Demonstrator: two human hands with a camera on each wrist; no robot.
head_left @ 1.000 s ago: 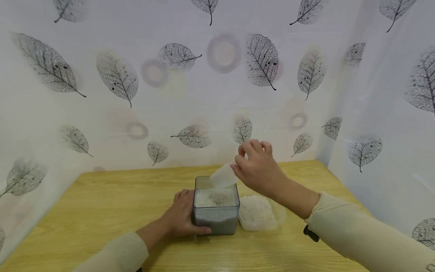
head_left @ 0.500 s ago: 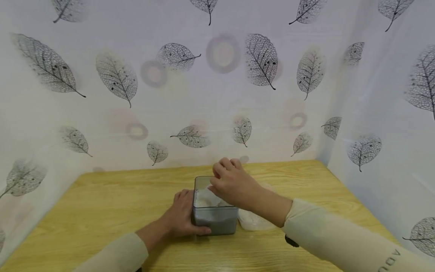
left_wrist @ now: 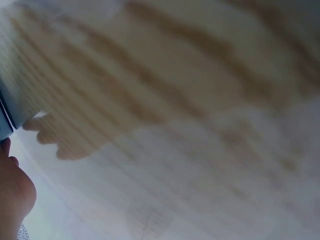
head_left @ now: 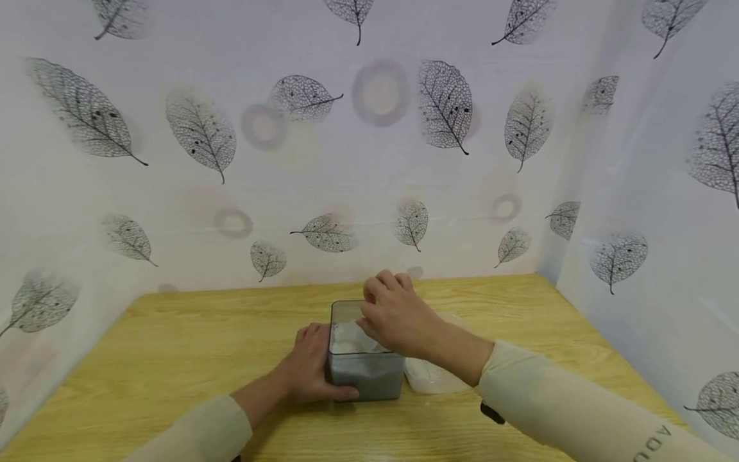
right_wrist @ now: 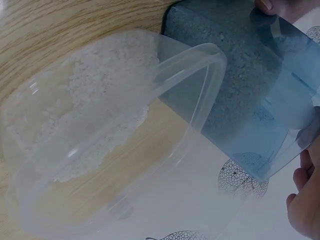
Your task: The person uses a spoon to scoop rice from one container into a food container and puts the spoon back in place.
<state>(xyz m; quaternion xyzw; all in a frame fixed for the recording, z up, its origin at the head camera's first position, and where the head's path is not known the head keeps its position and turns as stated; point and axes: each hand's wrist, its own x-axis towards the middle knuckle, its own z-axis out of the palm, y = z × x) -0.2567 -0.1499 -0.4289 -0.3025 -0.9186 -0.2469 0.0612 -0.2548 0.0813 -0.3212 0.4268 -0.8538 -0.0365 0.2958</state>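
My left hand [head_left: 308,369] grips the near left side of a square, see-through grey storage box [head_left: 369,380], its thumb across the front wall. Pale grains fill part of the box. At the box's right rim, my right hand [head_left: 398,317] pinches a thin, translucent white scoop-like piece [head_left: 360,333], whose lower part is down inside the box. The right hand covers much of the box's opening. In the right wrist view, the box's bluish wall shows grains behind it, and the right hand's curled fingers appear at the right edge.
Right of the box, partly under my right forearm, stands a clear plastic tub [head_left: 435,378]. White rice [right_wrist: 107,85] lies in it. Both containers stand on a wood-grain table [head_left: 190,346], with a leaf-print curtain [head_left: 369,167] behind and at the sides.
My right hand has come left and down from above the tub, lowering the translucent piece into the box. Over the last half second it has barely shifted. The left hand stays on the box.
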